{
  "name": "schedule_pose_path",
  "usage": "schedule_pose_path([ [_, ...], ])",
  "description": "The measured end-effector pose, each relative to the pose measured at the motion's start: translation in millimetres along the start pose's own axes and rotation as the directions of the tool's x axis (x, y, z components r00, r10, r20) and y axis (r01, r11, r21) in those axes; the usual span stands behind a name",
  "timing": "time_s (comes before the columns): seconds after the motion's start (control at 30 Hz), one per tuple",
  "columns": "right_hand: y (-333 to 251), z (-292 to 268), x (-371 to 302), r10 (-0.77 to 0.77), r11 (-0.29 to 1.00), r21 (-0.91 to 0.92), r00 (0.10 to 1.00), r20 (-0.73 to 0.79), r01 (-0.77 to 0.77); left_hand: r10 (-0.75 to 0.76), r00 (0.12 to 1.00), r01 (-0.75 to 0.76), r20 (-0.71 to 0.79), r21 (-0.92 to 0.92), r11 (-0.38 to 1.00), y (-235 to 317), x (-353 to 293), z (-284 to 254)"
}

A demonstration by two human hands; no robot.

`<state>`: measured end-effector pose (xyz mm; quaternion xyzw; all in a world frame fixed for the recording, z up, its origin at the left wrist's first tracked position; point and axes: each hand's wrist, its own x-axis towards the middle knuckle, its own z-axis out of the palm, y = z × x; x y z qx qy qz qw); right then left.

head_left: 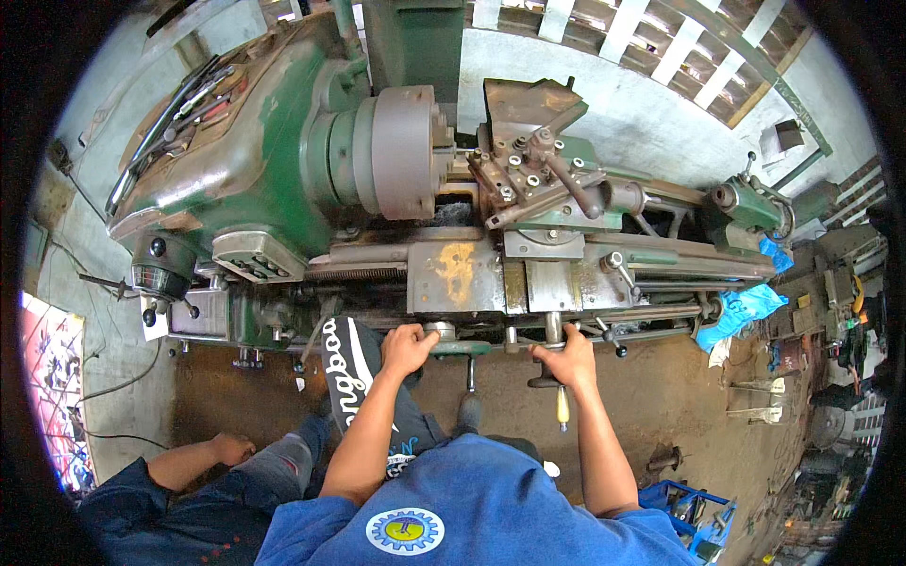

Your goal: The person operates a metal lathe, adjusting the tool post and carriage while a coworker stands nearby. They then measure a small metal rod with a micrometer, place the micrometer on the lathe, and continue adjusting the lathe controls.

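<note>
A green metal lathe stretches across the view, its large grey chuck [404, 153] at the left of the tool post [528, 168]. My left hand [408, 350] is closed on the left side of a carriage handwheel [462, 348], seen almost edge-on, with a crank handle [471, 374] pointing toward me. At the cross slide [555, 285], my right hand [569, 357] wraps round a smaller handwheel [544, 382]. A yellowish handle [563, 407] sticks out below that hand. Part of each grip is hidden by the fingers. Whether the chuck is turning I cannot tell.
Another person's hand [231, 448] rests on their leg at lower left. Loose tools [193, 108] lie on the headstock [226, 170]. The tailstock [741, 209] stands at the right, near a blue plastic bag [746, 309]. A blue tool crate [694, 514] sits at lower right.
</note>
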<state>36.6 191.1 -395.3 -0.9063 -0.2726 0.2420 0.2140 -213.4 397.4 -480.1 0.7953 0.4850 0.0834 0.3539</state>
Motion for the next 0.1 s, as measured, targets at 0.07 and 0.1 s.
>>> schedule_pose_path([
  [0.07,-0.7,-0.1,-0.9,0.018,1.000,0.002,1.000,0.002,-0.018,-0.020,1.000,0.020,0.023,0.002,1.000,-0.9,0.6,0.0],
  [0.1,-1.7,0.1,-0.8,0.038,0.999,0.004,0.999,0.006,-0.038,-0.010,1.000,0.010,0.009,-0.002,1.000,-1.7,-0.4,-0.2],
])
